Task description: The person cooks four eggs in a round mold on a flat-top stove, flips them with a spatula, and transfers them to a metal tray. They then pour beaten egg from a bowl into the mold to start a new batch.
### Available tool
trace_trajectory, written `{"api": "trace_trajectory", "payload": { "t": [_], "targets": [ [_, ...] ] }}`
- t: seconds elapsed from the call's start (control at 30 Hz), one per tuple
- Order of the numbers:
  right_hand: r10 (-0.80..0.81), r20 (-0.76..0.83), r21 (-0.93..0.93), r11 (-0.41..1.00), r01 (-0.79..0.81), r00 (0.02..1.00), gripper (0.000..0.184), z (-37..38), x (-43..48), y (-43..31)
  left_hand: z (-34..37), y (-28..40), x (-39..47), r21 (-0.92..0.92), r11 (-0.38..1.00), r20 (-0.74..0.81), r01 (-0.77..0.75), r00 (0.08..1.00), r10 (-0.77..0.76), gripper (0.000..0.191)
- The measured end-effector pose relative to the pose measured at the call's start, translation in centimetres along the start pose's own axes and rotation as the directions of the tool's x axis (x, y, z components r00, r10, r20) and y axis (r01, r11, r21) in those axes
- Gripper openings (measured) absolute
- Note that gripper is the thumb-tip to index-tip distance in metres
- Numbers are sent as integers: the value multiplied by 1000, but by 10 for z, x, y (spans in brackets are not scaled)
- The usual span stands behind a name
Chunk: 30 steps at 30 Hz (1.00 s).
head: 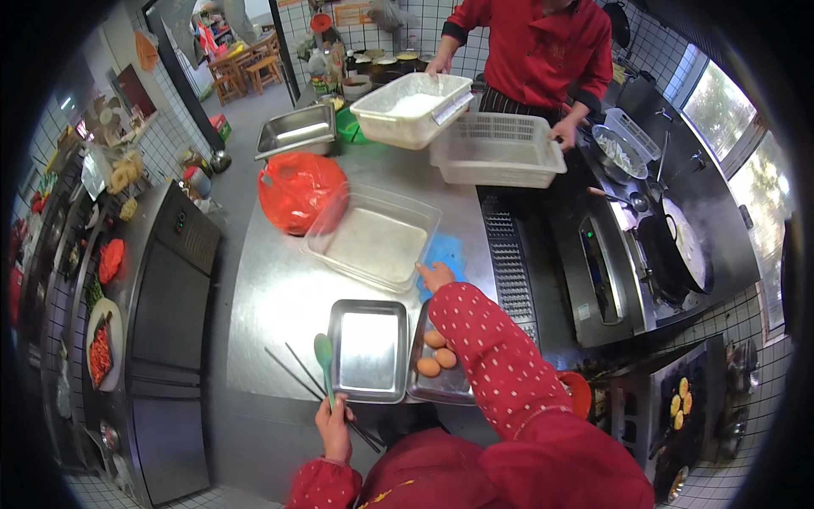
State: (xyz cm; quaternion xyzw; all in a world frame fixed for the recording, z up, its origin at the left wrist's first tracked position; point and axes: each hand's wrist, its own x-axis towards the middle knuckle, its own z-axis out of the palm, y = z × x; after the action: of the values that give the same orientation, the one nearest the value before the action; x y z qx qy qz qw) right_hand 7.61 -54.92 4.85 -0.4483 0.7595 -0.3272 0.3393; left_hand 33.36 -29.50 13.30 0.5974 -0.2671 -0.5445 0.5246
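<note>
My left hand (335,425) holds a green spoon (323,354) and a pair of dark chopsticks (299,373) at the table's near edge. My right hand (436,276) is at the near right corner of a clear plastic tub (375,237), fingers on its rim; the grip cannot be made out fully. A blue cloth or bag (449,249) lies beneath and beside that hand. Nearer to me stand a bare steel tray (369,351) and, to its right, another steel tray (416,382) with several brown eggs (428,366), partly hidden by my right sleeve.
Across the steel table (267,318), a co-worker in red holds a white tub (407,127) with white powder and a white plastic basket (499,168). A red plastic bag (299,191) and a steel pan (297,130) stand at the far left. A wok (690,245) steams on the right.
</note>
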Motion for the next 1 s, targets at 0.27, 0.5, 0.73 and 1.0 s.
{"api": "trace_trajectory", "payload": {
  "t": [0.27,0.5,0.73,1.0],
  "targets": [
    [83,39,-148,986,-77,996,22,44,46,-11,-47,10,12,-24,999,-24,-36,999,36,20],
    [-260,45,-89,961,263,964,24,-44,-62,-31,-95,35,67,66,996,145,53,988,-63,18],
    [232,-272,566,823,-40,934,44,-92,-284,-41,-125,56,107,295,951,384,-92,923,-30,20],
    [457,-525,736,667,114,718,59,-82,-475,44,-102,43,60,259,934,663,-245,749,12,19]
  ]
}}
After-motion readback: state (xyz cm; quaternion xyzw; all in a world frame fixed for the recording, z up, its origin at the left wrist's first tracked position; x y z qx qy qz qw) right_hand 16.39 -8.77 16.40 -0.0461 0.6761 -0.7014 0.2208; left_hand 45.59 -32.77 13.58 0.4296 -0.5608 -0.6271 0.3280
